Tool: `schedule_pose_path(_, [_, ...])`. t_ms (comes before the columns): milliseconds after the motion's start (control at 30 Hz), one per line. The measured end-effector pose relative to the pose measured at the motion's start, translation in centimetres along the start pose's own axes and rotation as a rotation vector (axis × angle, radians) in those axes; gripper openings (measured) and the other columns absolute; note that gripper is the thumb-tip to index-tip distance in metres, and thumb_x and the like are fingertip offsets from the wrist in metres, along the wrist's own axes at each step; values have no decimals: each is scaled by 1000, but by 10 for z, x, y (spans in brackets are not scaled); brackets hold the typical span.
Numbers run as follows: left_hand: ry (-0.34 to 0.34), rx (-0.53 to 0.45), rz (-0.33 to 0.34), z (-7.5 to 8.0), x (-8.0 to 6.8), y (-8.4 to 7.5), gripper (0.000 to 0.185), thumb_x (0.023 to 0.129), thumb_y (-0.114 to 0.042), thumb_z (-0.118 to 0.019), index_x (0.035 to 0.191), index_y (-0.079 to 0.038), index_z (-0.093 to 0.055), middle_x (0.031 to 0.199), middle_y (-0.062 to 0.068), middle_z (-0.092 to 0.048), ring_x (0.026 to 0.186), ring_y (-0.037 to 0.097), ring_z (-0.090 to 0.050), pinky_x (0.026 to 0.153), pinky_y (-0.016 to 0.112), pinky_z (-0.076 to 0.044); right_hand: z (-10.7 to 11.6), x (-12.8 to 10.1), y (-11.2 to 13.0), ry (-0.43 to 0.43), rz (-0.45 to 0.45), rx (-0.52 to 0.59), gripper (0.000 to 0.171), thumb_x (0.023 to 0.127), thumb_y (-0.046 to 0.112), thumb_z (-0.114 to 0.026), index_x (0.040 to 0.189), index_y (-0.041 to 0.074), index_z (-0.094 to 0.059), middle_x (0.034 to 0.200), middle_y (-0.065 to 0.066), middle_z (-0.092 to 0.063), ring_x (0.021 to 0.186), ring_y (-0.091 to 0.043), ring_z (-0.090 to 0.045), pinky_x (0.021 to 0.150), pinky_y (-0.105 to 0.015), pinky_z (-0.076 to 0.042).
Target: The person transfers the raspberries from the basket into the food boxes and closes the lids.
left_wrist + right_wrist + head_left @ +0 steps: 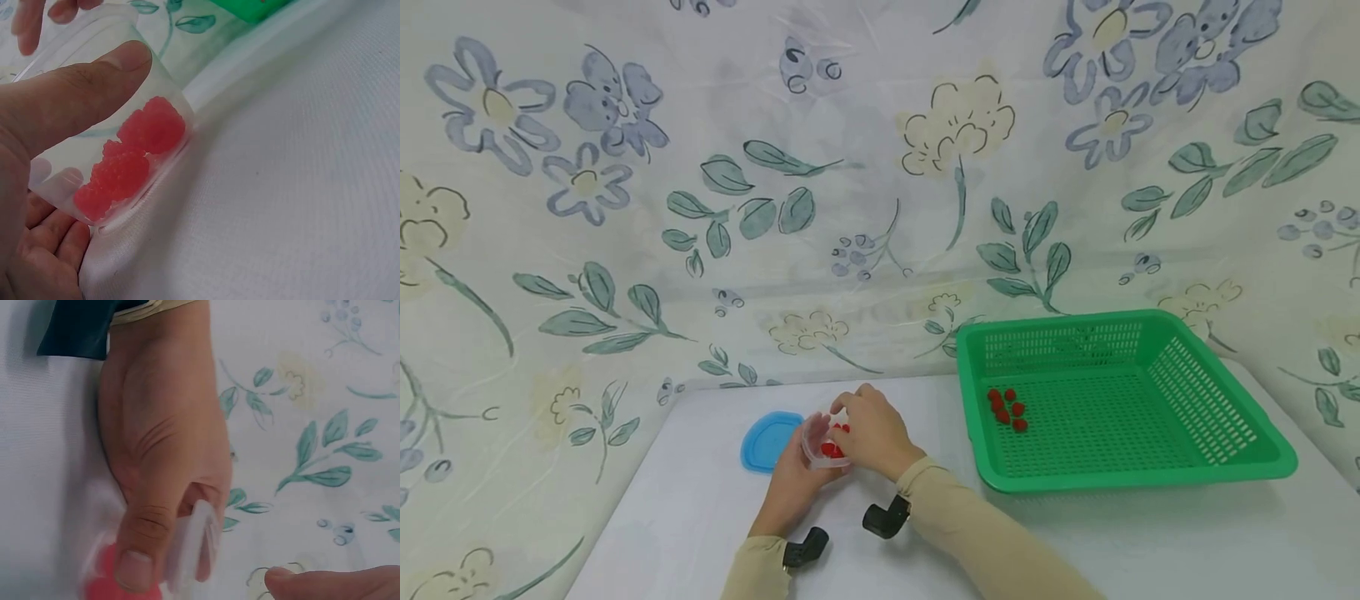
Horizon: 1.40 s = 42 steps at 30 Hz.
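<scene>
Flowered cloth (865, 183) backs our table (655, 517). Our left hand (795, 490) curls round the tilted cup (812, 446), berries (122, 178) inside; our right hand (874, 429) reaches in, fingers bent, any hold unclear. We'd best steady the cup and pinch softly.

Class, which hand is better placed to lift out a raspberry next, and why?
Probably the right hand: it is at the mouth of the plastic cup, near the raspberries, while the left hand grips the cup.
</scene>
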<state>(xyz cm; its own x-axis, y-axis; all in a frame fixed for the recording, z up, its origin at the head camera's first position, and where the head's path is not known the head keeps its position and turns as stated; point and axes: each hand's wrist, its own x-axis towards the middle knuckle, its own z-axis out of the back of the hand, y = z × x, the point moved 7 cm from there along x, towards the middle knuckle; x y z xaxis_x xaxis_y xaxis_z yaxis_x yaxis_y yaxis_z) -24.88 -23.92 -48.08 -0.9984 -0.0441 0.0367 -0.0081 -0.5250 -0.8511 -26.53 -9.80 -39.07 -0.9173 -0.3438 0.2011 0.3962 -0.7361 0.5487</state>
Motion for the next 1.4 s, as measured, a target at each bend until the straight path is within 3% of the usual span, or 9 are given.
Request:
schedule_pose_path(233, [-1,-15,25,0,-1,0,96,76,-27,-89,154,-14,-34,153,11,-46,142,36,-38,108,59,-40,21,-11,0,13,15,58,28,89,28,-77,113,14,-72,100,-4,-60,87,-15,-57,66,-18,-53])
schedule_pose_path(700, [14,-33,2,1,0,-1,92,79,-23,-88,154,-15,-35,152,10,-47,142,33,-38,112,55,-37,77,-35,-19,-40,63,64,26,89,25,-79,111,12,-72,103,-9,-62,93,-22,-61,73,-31,-56])
schedule_pose_path(1067, [13,-35,25,-1,0,1,92,79,-18,-87,154,-14,-34,153,8,-46,145,33,-33,115,55,-33,116,-46,-51,-78,75,106,24,88,20,-79,108,10,-72,100,-5,-60,94,-21,-58,70,-30,-51])
schedule_pose_path(1300, [11,-17,17,0,0,1,92,79,-19,-88,154,-14,-35,153,7,-46,145,33,-34,113,54,-36,137,-51,-79,-113,126,79,23,89,17,-77,110,8,-72,98,-8,-58,84,-22,-54,69,-32,-47])
schedule_pose_path(1400, [9,-5,19,-1,-1,-1,91,79,-16,-87,154,-14,-35,153,9,-47,144,34,-34,111,55,-37,146,-53,-90,-119,138,65,24,89,16,-77,111,6,-72,99,-11,-59,88,-26,-57,72,-35,-48])
